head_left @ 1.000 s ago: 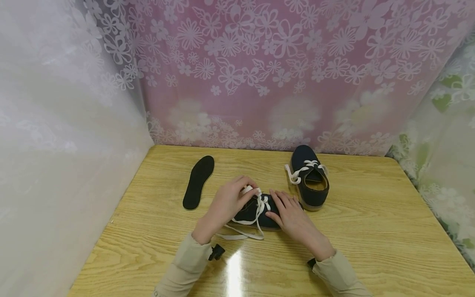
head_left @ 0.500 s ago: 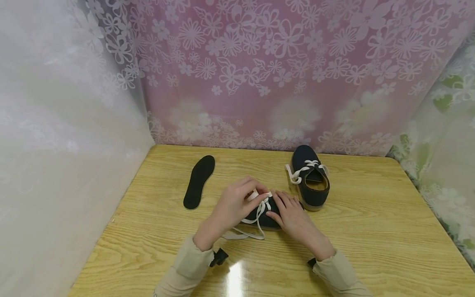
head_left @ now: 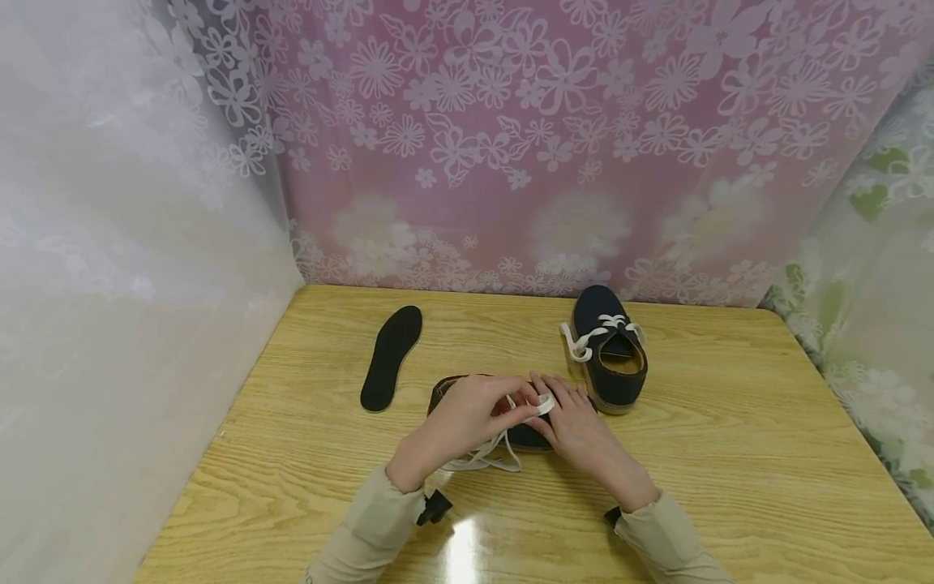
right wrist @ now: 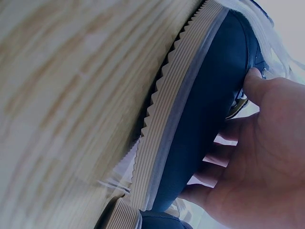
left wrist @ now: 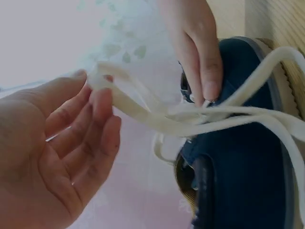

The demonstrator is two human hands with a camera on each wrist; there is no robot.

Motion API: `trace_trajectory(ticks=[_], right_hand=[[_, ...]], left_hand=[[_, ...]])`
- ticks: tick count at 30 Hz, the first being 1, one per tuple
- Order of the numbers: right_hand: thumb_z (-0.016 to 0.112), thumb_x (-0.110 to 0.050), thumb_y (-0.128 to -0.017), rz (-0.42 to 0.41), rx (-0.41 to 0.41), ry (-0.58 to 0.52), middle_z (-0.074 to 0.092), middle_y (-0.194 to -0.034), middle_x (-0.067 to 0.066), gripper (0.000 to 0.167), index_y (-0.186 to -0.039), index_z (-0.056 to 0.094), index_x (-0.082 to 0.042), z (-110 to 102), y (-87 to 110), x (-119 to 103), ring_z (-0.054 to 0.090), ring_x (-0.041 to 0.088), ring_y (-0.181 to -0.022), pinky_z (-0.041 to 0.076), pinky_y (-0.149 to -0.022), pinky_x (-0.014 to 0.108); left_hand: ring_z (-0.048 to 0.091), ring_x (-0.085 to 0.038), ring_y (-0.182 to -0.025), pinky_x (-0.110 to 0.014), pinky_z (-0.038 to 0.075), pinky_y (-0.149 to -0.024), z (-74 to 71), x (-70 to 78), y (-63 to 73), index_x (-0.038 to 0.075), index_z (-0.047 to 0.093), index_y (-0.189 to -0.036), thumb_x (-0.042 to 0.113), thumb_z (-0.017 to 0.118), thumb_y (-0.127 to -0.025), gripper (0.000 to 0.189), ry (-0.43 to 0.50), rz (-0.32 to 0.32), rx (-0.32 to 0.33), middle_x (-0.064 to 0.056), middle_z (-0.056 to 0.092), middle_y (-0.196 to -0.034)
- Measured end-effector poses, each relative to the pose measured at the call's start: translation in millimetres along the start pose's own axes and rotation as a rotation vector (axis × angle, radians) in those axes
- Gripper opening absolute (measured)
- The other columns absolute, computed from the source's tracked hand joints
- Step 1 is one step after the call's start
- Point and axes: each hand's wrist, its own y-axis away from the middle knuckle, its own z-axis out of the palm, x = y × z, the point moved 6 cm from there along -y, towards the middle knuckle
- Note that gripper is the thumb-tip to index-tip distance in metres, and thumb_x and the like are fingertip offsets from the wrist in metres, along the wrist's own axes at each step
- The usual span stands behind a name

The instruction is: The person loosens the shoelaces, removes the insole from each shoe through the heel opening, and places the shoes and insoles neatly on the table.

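A dark navy sneaker (head_left: 529, 438) lies on the table, its toe to the right and its heel partly behind my left hand (head_left: 470, 414). That hand pinches a white shoelace (head_left: 545, 405) between thumb and fingertips. In the left wrist view the lace (left wrist: 147, 118) stretches from the eyelets up to my fingers. Loose lace also trails on the near side. My right hand (head_left: 580, 426) holds the front of the sneaker, its fingers reaching over the far side. In the right wrist view its thumb (right wrist: 255, 86) presses near the lacing; the fingertips are hidden behind the upper.
A black insole (head_left: 392, 357) lies flat at the left. Behind and right of my right hand stands a second navy sneaker (head_left: 594, 308) with white laces. The wooden table (head_left: 744, 405) meets a pink flowered curtain (head_left: 474, 162) at the back.
My left hand has moved right along the sneaker toward my right hand, carrying the pinched lace. The sneaker's heel now shows behind it. My right hand stays in place.
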Motion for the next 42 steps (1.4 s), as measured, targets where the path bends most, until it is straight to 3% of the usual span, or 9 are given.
trace_trajectory(ticks=[7, 10, 14, 16, 19, 25, 28, 34, 42], right_hand=[[0.059, -0.034, -0.103, -0.017, 0.016, 0.001, 0.045, -0.151, 0.025, 0.066, -0.155, 0.037, 0.000, 0.1, -0.1, -0.9, 0.040, 0.045, -0.141, 0.034, -0.110, 0.067], [0.061, -0.034, -0.102, -0.019, 0.035, 0.027, 0.047, -0.149, 0.026, 0.067, -0.154, 0.038, 0.001, -0.7, -0.7, -1.9, 0.043, 0.046, -0.139, 0.036, -0.108, 0.067], [0.063, -0.036, -0.101, -0.010, 0.045, 0.033, 0.047, -0.148, 0.026, 0.068, -0.154, 0.039, 0.000, -0.8, -1.4, -2.0, 0.044, 0.046, -0.138, 0.036, -0.108, 0.066], [0.062, -0.036, -0.101, -0.011, 0.043, 0.040, 0.047, -0.148, 0.026, 0.069, -0.154, 0.039, 0.000, -0.4, -1.4, -2.2, 0.043, 0.046, -0.138, 0.036, -0.108, 0.066], [0.062, -0.037, -0.101, -0.013, 0.039, 0.044, 0.047, -0.148, 0.026, 0.069, -0.155, 0.039, 0.000, 0.7, -1.4, -1.7, 0.043, 0.045, -0.139, 0.036, -0.109, 0.066], [0.062, -0.037, -0.101, -0.010, 0.035, 0.047, 0.047, -0.148, 0.025, 0.069, -0.155, 0.038, 0.000, 1.5, -2.0, -0.8, 0.043, 0.045, -0.139, 0.036, -0.109, 0.065], [0.062, -0.036, -0.101, -0.007, 0.041, 0.043, 0.048, -0.148, 0.026, 0.068, -0.154, 0.039, 0.000, 0.1, -2.2, -1.1, 0.044, 0.045, -0.138, 0.036, -0.108, 0.066], [0.063, -0.036, -0.101, 0.002, 0.039, 0.024, 0.047, -0.149, 0.025, 0.068, -0.155, 0.039, -0.001, -0.3, -2.1, 0.2, 0.043, 0.046, -0.139, 0.035, -0.109, 0.067], [0.062, -0.036, -0.101, -0.004, 0.029, 0.021, 0.046, -0.149, 0.026, 0.069, -0.155, 0.038, 0.000, -0.5, -1.8, -0.1, 0.042, 0.045, -0.139, 0.034, -0.109, 0.067]], left_hand=[[0.058, -0.006, -0.069, -0.020, 0.046, -0.059, -0.4, -21.1, 1.1, 0.018, 0.074, -0.109, 0.020, 0.064, -0.102, 0.012, -0.145, -0.072, 0.053, 0.004, 0.071, -0.097], [0.063, -0.013, -0.088, -0.026, 0.053, -0.070, 0.7, -29.1, 0.9, 0.018, 0.074, -0.111, 0.012, 0.068, -0.099, 0.014, -0.215, -0.067, 0.056, 0.001, 0.068, -0.108], [0.058, -0.022, -0.117, -0.035, 0.053, -0.092, 8.1, -38.9, 0.1, 0.018, 0.074, -0.109, 0.012, 0.074, -0.095, 0.016, -0.281, -0.071, 0.000, -0.001, 0.065, -0.122], [0.057, -0.024, -0.120, -0.036, 0.051, -0.097, 12.1, -43.1, -0.1, 0.018, 0.074, -0.107, 0.016, 0.075, -0.094, 0.013, -0.296, -0.083, -0.017, -0.002, 0.064, -0.124], [0.060, -0.022, -0.115, -0.036, 0.052, -0.098, 13.6, -46.4, -0.9, 0.016, 0.073, -0.105, 0.020, 0.074, -0.095, 0.011, -0.286, -0.099, 0.012, -0.002, 0.065, -0.122], [0.068, -0.017, -0.097, -0.030, 0.057, -0.076, 1.0, -44.7, -1.5, 0.015, 0.070, -0.107, 0.018, 0.072, -0.097, 0.011, -0.204, -0.091, 0.216, -0.001, 0.068, -0.113], [0.069, -0.018, -0.094, -0.029, 0.057, -0.072, -6.1, -40.8, -1.1, 0.014, 0.071, -0.106, 0.014, 0.072, -0.096, 0.010, -0.167, -0.081, 0.283, -0.001, 0.069, -0.109], [0.069, -0.015, -0.092, -0.026, 0.059, -0.074, -15.4, -33.1, -0.8, 0.016, 0.073, -0.103, 0.013, 0.072, -0.096, 0.008, -0.134, -0.089, 0.330, -0.001, 0.068, -0.109], [0.056, -0.006, -0.064, -0.019, 0.047, -0.058, -24.5, -31.5, 1.4, 0.017, 0.075, -0.105, 0.017, 0.071, -0.097, 0.009, -0.108, -0.122, 0.366, 0.003, 0.066, -0.093]])
